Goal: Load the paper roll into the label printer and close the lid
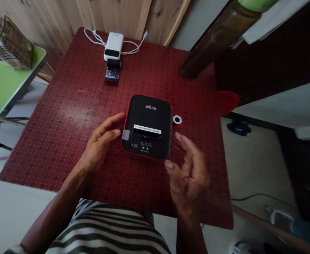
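Observation:
A black box-shaped device with a red rim lies in the middle of the red patterned table. It has a white label strip and small buttons on top. My left hand is open at the device's left edge, fingertips close to or touching it. My right hand hovers open just right of and below the device, fingers spread and slightly blurred, holding nothing.
A small silver ring lies right of the device. At the table's far end sit a white power bank with white cables and a small black item. A green table stands left, dark furniture right.

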Demonstrator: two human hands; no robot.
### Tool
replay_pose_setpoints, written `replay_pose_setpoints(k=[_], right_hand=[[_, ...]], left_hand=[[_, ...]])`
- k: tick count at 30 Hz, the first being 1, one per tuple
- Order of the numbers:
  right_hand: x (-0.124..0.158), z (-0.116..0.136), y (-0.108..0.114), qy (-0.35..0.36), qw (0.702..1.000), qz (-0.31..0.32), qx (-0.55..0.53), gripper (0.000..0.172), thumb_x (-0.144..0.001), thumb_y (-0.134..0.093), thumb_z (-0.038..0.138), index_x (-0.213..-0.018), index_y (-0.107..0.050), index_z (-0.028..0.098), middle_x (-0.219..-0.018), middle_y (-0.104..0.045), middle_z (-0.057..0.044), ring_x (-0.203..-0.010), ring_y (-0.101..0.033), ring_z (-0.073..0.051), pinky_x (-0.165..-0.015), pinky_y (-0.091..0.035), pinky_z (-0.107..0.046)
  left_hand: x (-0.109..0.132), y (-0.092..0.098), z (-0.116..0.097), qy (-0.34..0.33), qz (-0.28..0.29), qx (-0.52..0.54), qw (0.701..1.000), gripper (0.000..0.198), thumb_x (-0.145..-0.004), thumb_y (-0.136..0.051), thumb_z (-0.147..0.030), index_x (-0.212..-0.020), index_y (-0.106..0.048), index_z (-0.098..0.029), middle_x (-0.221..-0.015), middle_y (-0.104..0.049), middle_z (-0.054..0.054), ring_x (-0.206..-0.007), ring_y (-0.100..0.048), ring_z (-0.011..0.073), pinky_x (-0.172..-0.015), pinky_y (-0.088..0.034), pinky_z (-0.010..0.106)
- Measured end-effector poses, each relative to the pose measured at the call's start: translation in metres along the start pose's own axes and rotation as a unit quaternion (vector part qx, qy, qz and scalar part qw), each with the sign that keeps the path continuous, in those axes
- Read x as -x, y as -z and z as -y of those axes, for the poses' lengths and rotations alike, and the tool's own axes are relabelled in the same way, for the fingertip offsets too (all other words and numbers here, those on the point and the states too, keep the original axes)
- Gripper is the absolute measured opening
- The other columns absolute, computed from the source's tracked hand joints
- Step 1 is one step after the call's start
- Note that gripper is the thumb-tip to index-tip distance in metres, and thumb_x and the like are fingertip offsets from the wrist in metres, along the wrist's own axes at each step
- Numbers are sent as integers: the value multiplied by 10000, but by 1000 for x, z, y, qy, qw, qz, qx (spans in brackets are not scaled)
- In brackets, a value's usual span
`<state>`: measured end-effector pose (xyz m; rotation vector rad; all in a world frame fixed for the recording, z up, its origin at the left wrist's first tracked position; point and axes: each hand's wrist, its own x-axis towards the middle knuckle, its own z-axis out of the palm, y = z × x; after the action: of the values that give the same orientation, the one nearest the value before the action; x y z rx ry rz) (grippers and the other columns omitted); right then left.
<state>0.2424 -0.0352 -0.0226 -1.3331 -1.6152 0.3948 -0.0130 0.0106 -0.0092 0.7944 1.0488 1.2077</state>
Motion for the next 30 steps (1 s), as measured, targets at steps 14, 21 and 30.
replay_pose_setpoints(k=[14, 21, 30], right_hand=[[17, 8, -32, -27, 997, 7, 73, 618, -1063, -813, 554, -1586, -662, 260, -1439, -832, -169, -1281, -844, -352, -1040, -737, -571], [24, 19, -30, -28, 996, 10, 84, 643, -1075, -810, 471, -1654, -613, 273, -1450, -826, -163, -1260, -848, -354, -1010, -749, -544], [27, 15, -36, -18, 997, -17, 69, 716, -1077, -813, 512, -1710, -565, 285, -1435, -835, -166, -1233, -865, -361, -970, -773, -530]], left_hand=[[6, -4, -11, -26, -4, -81, 996, 519, -972, -912, -432, -1471, -822, -322, -1601, -790, 83, -1520, -724, 360, -1307, -566, 545], [12, -5, -15, -13, -9, -97, 995, 514, -993, -903, -464, -1488, -827, -348, -1542, -823, 72, -1423, -783, 368, -1224, -627, 537], [13, -9, -23, 23, -23, -113, 993, 486, -1000, -857, -363, -1486, -831, -359, -1532, -820, 44, -1305, -807, 322, -1003, -671, 395]])
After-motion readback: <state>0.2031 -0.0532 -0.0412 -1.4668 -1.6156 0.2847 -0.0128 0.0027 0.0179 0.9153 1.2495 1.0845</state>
